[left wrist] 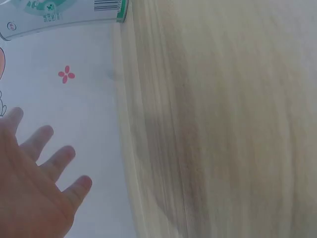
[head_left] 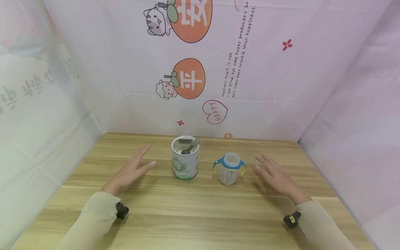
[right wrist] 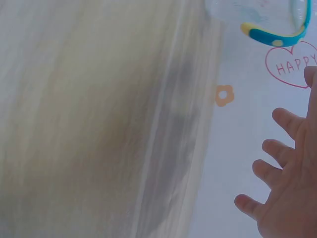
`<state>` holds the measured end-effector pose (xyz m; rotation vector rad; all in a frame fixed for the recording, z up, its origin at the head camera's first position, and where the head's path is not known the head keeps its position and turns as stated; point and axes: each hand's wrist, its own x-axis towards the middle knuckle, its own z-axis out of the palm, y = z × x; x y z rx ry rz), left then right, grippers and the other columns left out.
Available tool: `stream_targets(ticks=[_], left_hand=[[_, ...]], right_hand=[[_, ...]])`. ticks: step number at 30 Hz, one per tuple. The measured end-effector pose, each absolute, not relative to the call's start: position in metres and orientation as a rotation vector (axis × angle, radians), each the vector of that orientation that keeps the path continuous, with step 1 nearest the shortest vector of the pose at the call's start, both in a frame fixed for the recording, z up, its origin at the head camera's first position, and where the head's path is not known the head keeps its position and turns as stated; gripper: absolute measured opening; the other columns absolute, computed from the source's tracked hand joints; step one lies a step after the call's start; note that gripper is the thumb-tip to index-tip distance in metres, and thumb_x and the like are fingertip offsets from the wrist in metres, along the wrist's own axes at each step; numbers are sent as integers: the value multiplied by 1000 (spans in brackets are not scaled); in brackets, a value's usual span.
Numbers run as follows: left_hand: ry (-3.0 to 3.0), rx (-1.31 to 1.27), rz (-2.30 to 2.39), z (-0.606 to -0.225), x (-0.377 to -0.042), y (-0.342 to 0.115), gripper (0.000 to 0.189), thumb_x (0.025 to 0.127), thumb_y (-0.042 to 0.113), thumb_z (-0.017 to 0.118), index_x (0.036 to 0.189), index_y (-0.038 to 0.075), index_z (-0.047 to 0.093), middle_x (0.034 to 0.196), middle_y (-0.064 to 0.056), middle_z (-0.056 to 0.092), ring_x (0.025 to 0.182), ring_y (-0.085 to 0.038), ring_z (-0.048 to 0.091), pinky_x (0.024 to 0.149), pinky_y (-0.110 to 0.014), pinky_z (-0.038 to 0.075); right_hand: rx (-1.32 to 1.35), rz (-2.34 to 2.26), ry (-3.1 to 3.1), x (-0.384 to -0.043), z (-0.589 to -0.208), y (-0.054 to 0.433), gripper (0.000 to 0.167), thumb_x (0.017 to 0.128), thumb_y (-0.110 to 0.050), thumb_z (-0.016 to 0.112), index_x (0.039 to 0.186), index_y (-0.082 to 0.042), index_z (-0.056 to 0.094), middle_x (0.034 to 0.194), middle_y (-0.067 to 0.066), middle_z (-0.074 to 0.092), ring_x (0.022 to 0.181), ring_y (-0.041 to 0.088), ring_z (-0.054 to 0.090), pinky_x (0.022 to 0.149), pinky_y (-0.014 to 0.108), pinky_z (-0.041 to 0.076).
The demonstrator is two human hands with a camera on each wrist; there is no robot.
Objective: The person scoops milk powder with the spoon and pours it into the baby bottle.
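A white and green milk powder can [head_left: 185, 166] stands upright and uncovered on the table, a dark scoop [head_left: 186, 151] resting inside its mouth. To its right is a clear baby bottle [head_left: 227, 176] with no cap, its blue collar carrying two blue-and-yellow handles. My left hand [head_left: 129, 173], fingers spread, hovers left of the can without touching it. On the bottle's right, my right hand [head_left: 278, 178] is held apart from it with fingers extended. Both palms are bare in the wrist views, where the can [left wrist: 64, 15] and a bottle handle [right wrist: 275, 37] show partly at the top.
The wooden table [head_left: 187, 218] reaches back to a white printed cloth [head_left: 259, 114] hanging behind it. More cloth hangs along the left and right sides. A small black device is strapped at each wrist.
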<state>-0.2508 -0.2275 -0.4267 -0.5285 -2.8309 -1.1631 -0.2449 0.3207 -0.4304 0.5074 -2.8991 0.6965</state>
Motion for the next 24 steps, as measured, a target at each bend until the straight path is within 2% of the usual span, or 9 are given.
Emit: stream_targets(ticks=[5,9,17,24], left_hand=[[-2802,-509,-1277,-425,-252,-223,81,99,54,56,162,27,13,165,-12,18,147,-40,23,109,-70,24],[-2747,-502,-1396,-426,-255,-220,82,97,51,61,161,23,18,161,-13,27,143,-40,32,107,-65,33],[-2680,-517,-1427,-425,-259,-210,67,97,43,66,150,11,42,147,-14,49,131,-40,48,107,-62,35],[-2653,-561,-1473,-423,-261,-197,61,96,35,69,147,9,46,144,-15,52,128,-40,51,107,-61,36]], right_hand=[[538,798,-2874,-246,-427,318,56,109,-41,39,152,-6,40,159,25,25,143,50,22,108,73,19],[565,829,-2852,-247,-426,315,53,109,-39,39,148,-3,44,157,25,29,143,49,25,109,71,21],[569,886,-2845,-248,-419,307,52,109,-40,37,147,-5,46,156,22,34,142,47,28,109,71,23],[582,923,-2819,-249,-413,298,51,110,-41,35,145,-6,49,152,20,40,141,44,32,109,69,26]])
